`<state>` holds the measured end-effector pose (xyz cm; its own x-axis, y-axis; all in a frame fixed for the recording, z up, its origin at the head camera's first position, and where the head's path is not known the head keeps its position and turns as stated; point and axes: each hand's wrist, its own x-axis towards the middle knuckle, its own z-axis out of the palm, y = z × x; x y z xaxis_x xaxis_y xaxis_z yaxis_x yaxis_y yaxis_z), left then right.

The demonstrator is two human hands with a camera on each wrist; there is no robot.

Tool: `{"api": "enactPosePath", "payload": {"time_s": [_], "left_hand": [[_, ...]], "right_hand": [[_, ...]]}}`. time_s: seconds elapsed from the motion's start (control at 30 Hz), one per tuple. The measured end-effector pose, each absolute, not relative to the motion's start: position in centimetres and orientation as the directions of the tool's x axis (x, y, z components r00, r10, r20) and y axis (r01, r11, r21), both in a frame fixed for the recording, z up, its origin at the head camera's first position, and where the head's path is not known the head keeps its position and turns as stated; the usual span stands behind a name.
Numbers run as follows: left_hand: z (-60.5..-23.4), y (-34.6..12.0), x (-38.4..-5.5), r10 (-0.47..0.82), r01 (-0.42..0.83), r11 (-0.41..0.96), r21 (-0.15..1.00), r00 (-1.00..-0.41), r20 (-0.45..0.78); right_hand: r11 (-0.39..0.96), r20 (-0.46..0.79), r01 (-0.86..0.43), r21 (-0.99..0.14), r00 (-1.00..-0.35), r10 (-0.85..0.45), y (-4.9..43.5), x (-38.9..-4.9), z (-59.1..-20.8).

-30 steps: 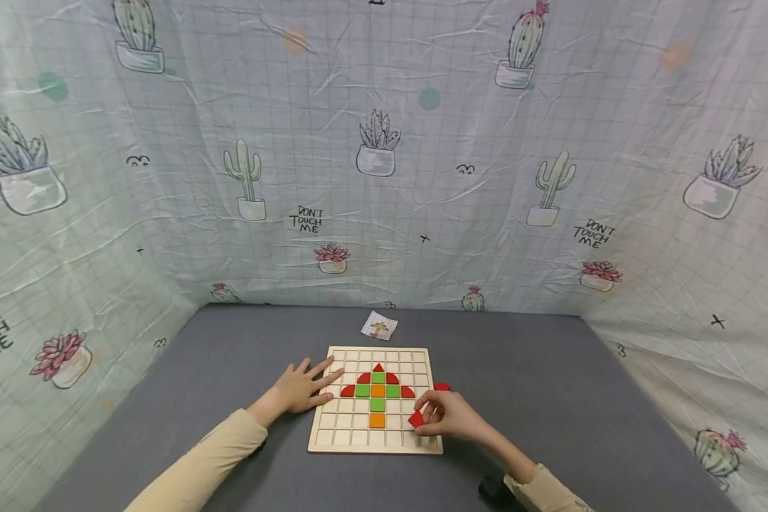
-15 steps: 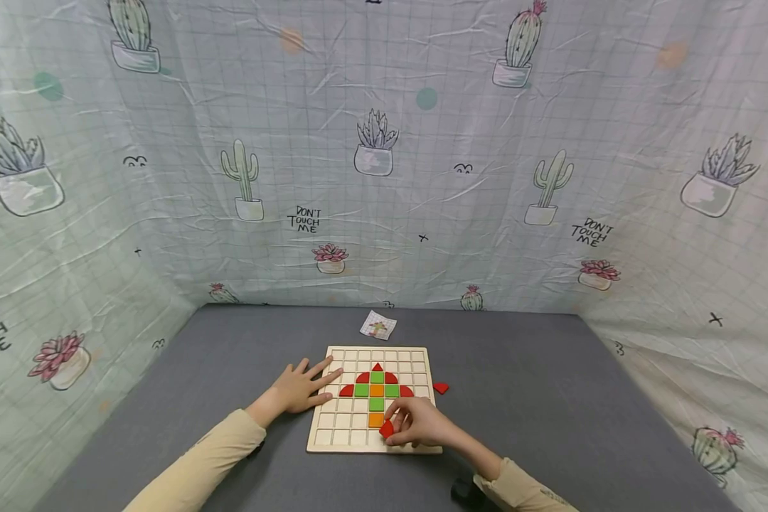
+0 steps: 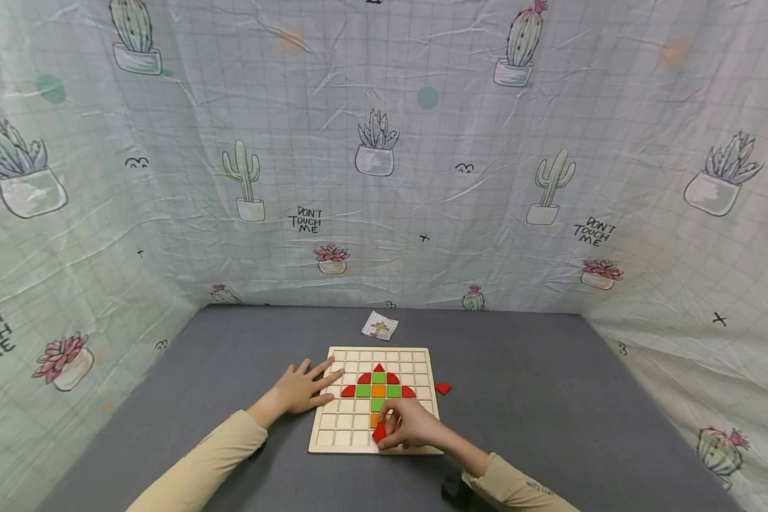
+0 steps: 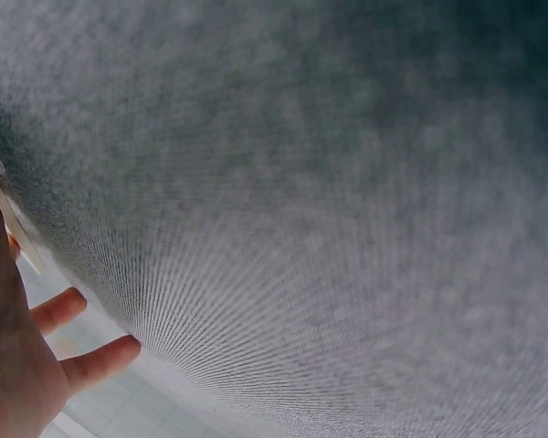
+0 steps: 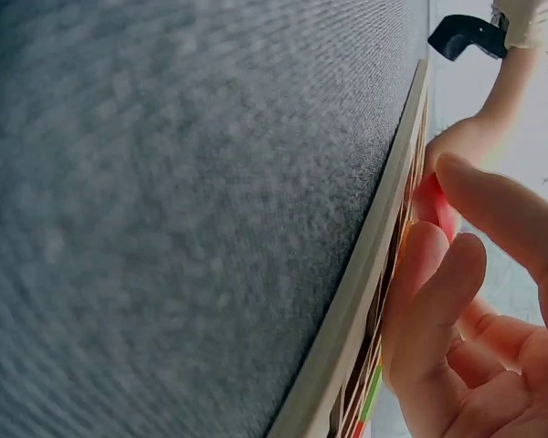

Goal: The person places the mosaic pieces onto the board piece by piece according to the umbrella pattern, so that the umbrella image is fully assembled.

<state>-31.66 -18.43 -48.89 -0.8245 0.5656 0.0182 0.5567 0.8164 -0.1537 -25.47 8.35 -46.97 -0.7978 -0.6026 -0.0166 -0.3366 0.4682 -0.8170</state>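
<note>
A red tile (image 3: 379,433) is pinched between the thumb and fingers of my right hand (image 3: 409,424), over the lower middle of the wooden grid board (image 3: 348,438). It is tilted, just below an orange tile (image 3: 374,420) that the fingers partly cover. In the right wrist view the red tile (image 5: 436,204) shows between thumb and fingertips, close to the board's surface. My left hand (image 3: 296,388) rests with spread fingers on the board's left edge. Green, orange and red tiles lie in the board's squares, with a red triangle (image 3: 379,368) at the top.
Another red tile (image 3: 443,389) lies on the grey table (image 3: 512,377) just right of the board. Behind the board lies a small card (image 3: 380,326) with a printed coloured pattern. A cactus-print cloth (image 3: 422,213) encloses the table's back and sides.
My right hand has carried the red tile leftward from the board's right side to below the orange tile, slowing lately. The left hand has stayed in place.
</note>
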Motion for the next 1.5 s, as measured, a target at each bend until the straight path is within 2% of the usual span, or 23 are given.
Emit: {"api": "enactPosePath", "payload": {"time_s": [0.47,0.83,1.27,1.5], "left_hand": [[-48.6,-18.3,-31.6,0.551,0.547,0.828,-0.125,-0.834,0.004],[-48.6,-18.3,-31.4,0.558,0.554,0.825,-0.117,-0.830,0.005],[-48.9,-18.5,-31.7,0.565,0.560,0.820,-0.118,-0.825,0.009],[-48.7,-18.3,-31.6,0.551,0.547,0.828,-0.121,-0.834,0.000]], "right_hand": [[0.486,-0.004,-0.361,-0.796,-0.799,-0.601,8.2,-25.3,-46.8],[0.598,0.087,-0.491,-0.633,-0.813,-0.575,7.6,-25.2,-46.9],[0.613,0.074,-0.483,-0.625,-0.818,-0.570,7.3,-25.2,-46.8],[0.556,0.057,-0.449,-0.699,-0.811,-0.582,8.2,-25.7,-46.5]]}}
